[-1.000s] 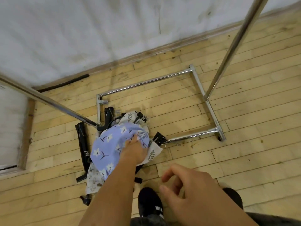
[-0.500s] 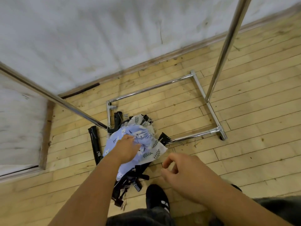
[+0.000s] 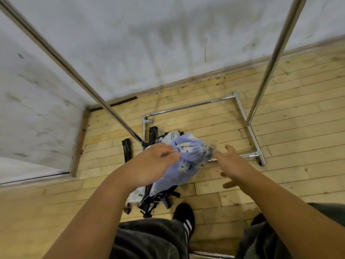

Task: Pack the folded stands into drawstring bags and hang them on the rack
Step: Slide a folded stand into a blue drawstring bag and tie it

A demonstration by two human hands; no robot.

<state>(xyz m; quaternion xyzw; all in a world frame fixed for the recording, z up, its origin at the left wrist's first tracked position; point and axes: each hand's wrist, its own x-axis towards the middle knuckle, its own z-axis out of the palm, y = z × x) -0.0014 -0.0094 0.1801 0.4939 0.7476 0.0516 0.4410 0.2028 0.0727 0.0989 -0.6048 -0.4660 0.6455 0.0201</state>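
The drawstring bag (image 3: 188,159), lilac and floral, is held up over the floor, its cloth pinched in the left grip (image 3: 153,165). It is judged light, limp and easily crumpled, best taken at the gathered mouth. Just beside that mouth the right grip (image 3: 233,159) is spread wide, holding nothing. Below the grips lie folded stands (image 3: 158,200), and beyond them stands the rack (image 3: 274,58).

Bare forearms (image 3: 97,212), dark grey trousers (image 3: 149,238), black white-striped shoe (image 3: 183,217).
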